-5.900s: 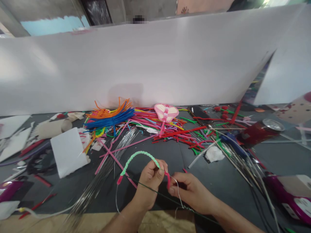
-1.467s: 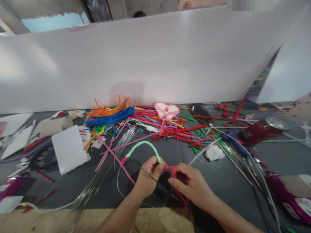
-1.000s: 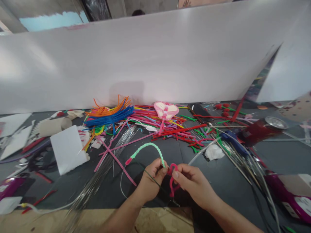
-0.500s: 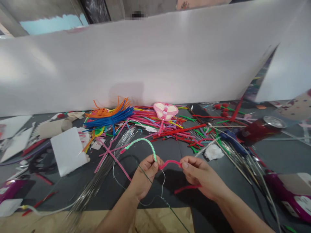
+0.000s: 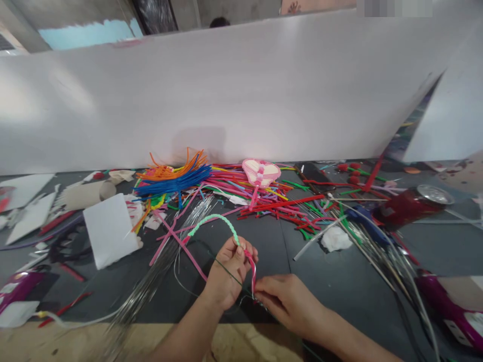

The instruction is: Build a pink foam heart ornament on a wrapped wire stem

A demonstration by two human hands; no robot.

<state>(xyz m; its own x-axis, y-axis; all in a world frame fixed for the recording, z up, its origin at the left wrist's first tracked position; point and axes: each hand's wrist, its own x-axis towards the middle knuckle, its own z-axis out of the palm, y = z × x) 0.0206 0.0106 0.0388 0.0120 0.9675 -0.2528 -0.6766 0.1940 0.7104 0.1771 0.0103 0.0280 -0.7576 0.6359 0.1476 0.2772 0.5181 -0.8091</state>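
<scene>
My left hand (image 5: 228, 276) pinches a mint-green twisted pipe cleaner (image 5: 216, 217), which arches up and over to the left and ends in a pink-red tip. A pink pipe cleaner (image 5: 253, 271) joins it at my left fingertips and hangs down toward my right hand (image 5: 292, 304). The right thumb and fingers are closed on its lower end, together with what looks like a pale thin wire beside it. A dark green thin wire (image 5: 229, 271) crosses my left palm. Where the strands meet the right fingertips, detail is too small to make out.
Loose pipe cleaners (image 5: 226, 181) lie in a heap along the white partition (image 5: 241, 100), with a pink heart-shaped piece (image 5: 261, 173) on top. Bundled metal wires (image 5: 147, 281) lie left. A can (image 5: 411, 206), crumpled tissue (image 5: 335, 239) and purple device (image 5: 449, 306) stand right.
My right hand has moved down and left, closer to my left hand. The pink pipe cleaner, stretched sideways before, now hangs downward between the hands.
</scene>
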